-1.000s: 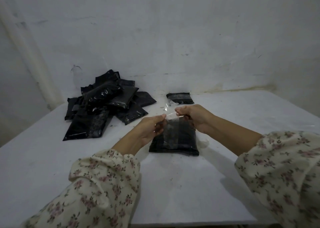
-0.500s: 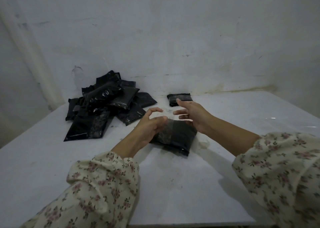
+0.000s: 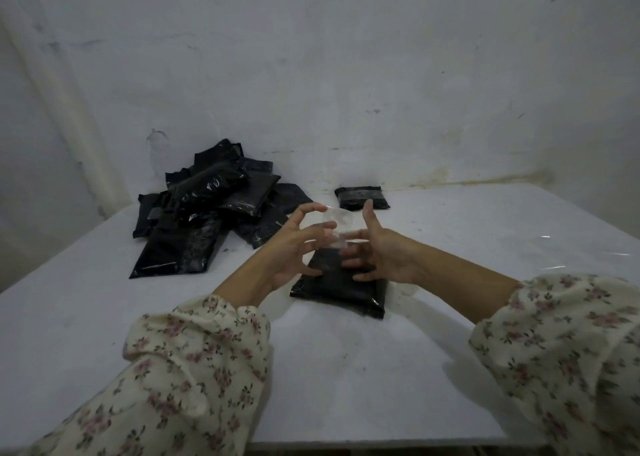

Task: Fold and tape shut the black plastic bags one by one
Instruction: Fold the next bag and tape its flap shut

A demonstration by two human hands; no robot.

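White tabletop (image 3: pixel 346 369), stained walls (image 3: pixel 346 74), right hand (image 3: pixel 384 254) spread over black bag (image 3: pixel 343 289), unclear whether left hand (image 3: pixel 291 251) pinches tape (image 3: pixel 337 218)

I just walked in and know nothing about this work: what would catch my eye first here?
Dead centre on the white table, the left hand and right hand flank a scrap of clear tape over a black bag. A jumbled pile of black bags lies at the back left, and one lone bag sits by the far wall.
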